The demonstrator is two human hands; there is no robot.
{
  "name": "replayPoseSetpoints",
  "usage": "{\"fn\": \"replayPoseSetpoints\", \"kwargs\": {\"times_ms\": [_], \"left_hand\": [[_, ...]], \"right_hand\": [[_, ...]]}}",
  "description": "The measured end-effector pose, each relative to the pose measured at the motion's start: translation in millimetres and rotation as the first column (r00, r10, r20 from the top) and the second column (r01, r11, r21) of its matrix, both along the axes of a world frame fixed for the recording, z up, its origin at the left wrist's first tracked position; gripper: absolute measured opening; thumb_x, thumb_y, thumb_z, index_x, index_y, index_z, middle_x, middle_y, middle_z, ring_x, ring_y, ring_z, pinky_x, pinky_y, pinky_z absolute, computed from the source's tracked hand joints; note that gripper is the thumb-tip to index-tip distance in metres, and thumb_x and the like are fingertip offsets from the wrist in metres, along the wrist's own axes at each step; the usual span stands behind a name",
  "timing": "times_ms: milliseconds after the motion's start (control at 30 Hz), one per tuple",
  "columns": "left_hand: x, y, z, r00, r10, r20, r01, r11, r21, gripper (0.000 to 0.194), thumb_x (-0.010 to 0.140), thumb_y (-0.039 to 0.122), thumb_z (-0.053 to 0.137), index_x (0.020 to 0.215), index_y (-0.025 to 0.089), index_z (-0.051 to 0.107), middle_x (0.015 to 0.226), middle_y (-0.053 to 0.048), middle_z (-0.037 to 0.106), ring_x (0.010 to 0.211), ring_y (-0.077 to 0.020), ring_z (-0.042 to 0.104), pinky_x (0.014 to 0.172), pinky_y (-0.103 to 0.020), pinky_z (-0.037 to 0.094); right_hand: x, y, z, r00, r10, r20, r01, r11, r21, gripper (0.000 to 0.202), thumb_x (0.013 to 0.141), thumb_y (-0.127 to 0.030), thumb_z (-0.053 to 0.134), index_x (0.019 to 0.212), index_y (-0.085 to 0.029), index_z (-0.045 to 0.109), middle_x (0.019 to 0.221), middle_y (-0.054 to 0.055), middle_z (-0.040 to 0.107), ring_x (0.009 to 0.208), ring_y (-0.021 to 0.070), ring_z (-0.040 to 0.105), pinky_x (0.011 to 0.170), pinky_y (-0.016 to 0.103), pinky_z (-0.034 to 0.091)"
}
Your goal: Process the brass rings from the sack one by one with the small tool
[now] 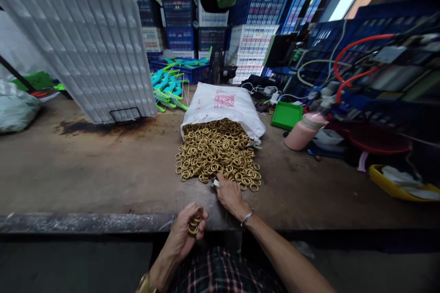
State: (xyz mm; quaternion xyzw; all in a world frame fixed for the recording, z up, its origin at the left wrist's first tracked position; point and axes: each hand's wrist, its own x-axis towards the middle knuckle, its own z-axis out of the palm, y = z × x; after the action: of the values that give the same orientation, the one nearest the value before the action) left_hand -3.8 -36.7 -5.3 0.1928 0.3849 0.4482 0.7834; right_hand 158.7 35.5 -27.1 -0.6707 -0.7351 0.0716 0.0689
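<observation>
A heap of brass-coloured rings (216,151) spills from the mouth of a white woven sack (206,103) lying on the table. My left hand (185,229), near the table's front edge, is closed around several brass rings (194,225). At the near edge of the heap, my right hand (229,193) reaches down with its fingers closed. A small object with a white part (216,183) and a dark tip shows at its fingertips. What kind of object it is I cannot tell.
A ribbed translucent panel (103,50) stands at the left on the brown wooden table (144,178). Turquoise-and-green plastic parts (168,84) lie behind. To the right are a green tray (287,115), a pink bottle (304,132) and a yellow tray (388,188). Stacked crates (254,39) line the back.
</observation>
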Motion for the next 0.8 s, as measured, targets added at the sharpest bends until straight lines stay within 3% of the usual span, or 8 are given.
{"fn": "replayPoseSetpoints", "kwargs": {"times_ms": [167,333,467,633,800], "left_hand": [[-3.2,3.3,-4.1,0.996,0.029,0.088,-0.019,0.994,-0.111,0.023,0.069,0.03,0.066,0.084,0.016,0.056,0.066,0.0,0.056,0.048,-0.0071,0.049,0.038,-0.016,0.031],[-3.7,8.7,-7.1,0.976,0.103,0.19,-0.065,0.978,-0.2,0.019,0.067,0.027,0.069,0.07,0.012,0.058,0.067,-0.003,0.058,0.057,-0.0099,0.054,0.041,-0.017,0.034],[-2.4,12.8,-5.3,0.977,0.156,0.142,-0.123,0.967,-0.222,0.02,0.065,0.024,0.071,0.067,0.011,0.055,0.07,-0.004,0.06,0.061,-0.0108,0.057,0.043,-0.017,0.038],[2.4,14.7,-2.7,0.991,0.127,-0.035,-0.128,0.992,-0.02,0.03,0.064,0.036,0.07,0.067,0.014,0.05,0.059,0.003,0.051,0.05,-0.0066,0.049,0.037,-0.015,0.032],[9.8,14.7,-6.1,0.949,0.063,-0.309,-0.021,0.99,0.137,0.035,0.068,0.048,0.063,0.078,0.016,0.053,0.055,0.006,0.048,0.042,-0.0052,0.042,0.035,-0.014,0.029]], "right_hand": [[4.1,-4.2,0.4,0.992,0.092,-0.083,-0.09,0.995,0.035,0.018,0.081,-0.018,0.042,0.097,-0.017,0.049,0.078,0.004,0.064,0.068,0.0162,0.057,0.057,0.026,0.026],[5.4,-14.2,9.3,0.976,0.13,-0.177,-0.121,0.991,0.059,0.017,0.079,-0.018,0.046,0.095,-0.019,0.05,0.087,0.003,0.061,0.075,0.0149,0.055,0.062,0.024,0.029],[5.5,-17.1,7.0,0.962,0.144,-0.23,-0.134,0.989,0.059,0.019,0.077,-0.015,0.045,0.095,-0.019,0.053,0.088,0.004,0.058,0.078,0.0152,0.052,0.066,0.024,0.032],[2.7,-21.3,5.7,0.843,0.209,-0.495,-0.201,0.977,0.07,0.012,0.079,-0.017,0.045,0.086,-0.019,0.055,0.077,0.001,0.057,0.07,0.0131,0.049,0.064,0.023,0.034],[-7.4,-27.7,18.4,0.715,0.235,-0.659,-0.239,0.967,0.086,0.012,0.078,-0.019,0.045,0.083,-0.019,0.055,0.073,0.0,0.056,0.068,0.0124,0.049,0.063,0.022,0.035]]}}
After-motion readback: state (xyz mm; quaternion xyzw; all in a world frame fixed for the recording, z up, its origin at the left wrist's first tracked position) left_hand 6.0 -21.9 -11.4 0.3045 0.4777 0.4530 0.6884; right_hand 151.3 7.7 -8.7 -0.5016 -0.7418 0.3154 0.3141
